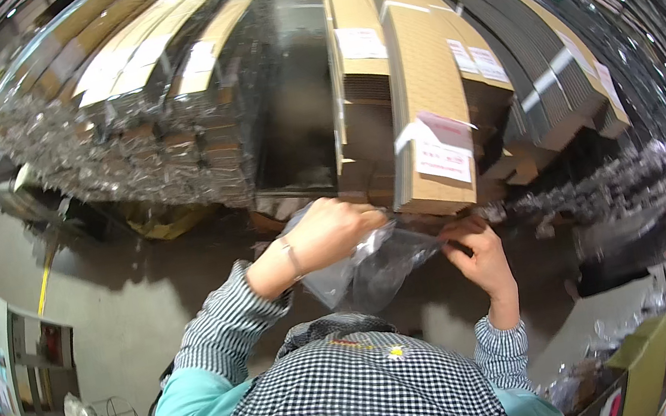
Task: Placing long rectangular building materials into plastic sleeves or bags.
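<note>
A clear plastic bag point(364, 268) hangs stretched between my two hands in front of my body. My left hand point(335, 229) is closed in a fist on its upper left part. At the bag's right edge, my right hand point(480, 254) pinches the film between thumb and fingers. Just beyond the bag stands a strapped stack of long brown cardboard pieces point(422, 63), with a white paper label point(442, 158) on its near end. The bag's lower part hangs loose and crumpled.
Further strapped cardboard stacks point(544, 57) stand to the right. On the left are cardboard stacks wrapped in clear film point(167, 147). A dark gap point(294, 101) runs between the two groups. A white-framed stand point(24, 344) is at the far left, and an olive-coloured box point(649, 362) lies low at right.
</note>
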Tool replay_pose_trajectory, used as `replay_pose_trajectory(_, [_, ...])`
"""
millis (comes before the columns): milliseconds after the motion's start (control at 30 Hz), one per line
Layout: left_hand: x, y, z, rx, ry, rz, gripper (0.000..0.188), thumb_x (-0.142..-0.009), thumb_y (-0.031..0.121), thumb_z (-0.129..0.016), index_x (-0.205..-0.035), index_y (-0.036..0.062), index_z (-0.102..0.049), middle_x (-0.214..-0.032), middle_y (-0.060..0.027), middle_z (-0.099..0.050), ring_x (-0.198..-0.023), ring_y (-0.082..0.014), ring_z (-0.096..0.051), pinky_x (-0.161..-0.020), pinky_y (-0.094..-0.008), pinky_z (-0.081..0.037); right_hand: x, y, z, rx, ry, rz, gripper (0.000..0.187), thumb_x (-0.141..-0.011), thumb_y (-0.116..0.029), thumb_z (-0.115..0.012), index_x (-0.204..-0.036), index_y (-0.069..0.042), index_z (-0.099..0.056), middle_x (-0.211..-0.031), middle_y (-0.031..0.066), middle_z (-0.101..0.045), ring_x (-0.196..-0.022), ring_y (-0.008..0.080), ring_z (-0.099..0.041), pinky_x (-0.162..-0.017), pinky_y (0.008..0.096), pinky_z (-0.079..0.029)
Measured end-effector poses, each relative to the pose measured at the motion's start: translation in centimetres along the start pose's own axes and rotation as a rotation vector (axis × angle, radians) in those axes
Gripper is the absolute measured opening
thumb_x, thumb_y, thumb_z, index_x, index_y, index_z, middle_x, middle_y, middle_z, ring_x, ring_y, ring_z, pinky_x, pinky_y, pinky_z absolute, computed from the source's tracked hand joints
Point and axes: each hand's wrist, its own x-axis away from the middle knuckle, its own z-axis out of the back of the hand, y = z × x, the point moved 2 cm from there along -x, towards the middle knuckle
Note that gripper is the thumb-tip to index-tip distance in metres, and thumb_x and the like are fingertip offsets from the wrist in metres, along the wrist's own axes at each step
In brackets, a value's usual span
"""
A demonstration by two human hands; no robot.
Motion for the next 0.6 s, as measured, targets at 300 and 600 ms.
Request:
replay_pose_trajectory(300, [-3.9,0.8,5.5,0.415,0.438,-0.248,0.027,-0.072,-0.001,-0.063,-0.099,-0.0014,-0.062,-0.099,-0.0157,-0.063,-0.087,-0.0324,-0.065,-0.07,-0.0365,-0.053,-3.3,0.2,0.3,-0.458,0.598,0.15,0.005,-0.087,-0.008,-0.042,-0.087,-0.003,-0.041,-0.087,0.0124,-0.052,-0.083,0.0186,-0.048,-0.08,0.0309,-0.039])
replay_pose_trajectory(600, [-5.7,1.6,6.2,0.382,0.582,-0.318,0.017,-0.077,0.009,-0.068,-0.091,0.0035,-0.06,-0.116,-0.0105,-0.062,-0.082,-0.0292,-0.066,-0.074,-0.0363,-0.053,-6.8,-0.7,1.5,-0.52,0.659,0.142,0.016,-0.096,-0.021,-0.04,-0.092,-0.005,-0.038,-0.094,0.0106,-0.049,-0.091,0.0193,-0.046,-0.09,0.0344,-0.037])
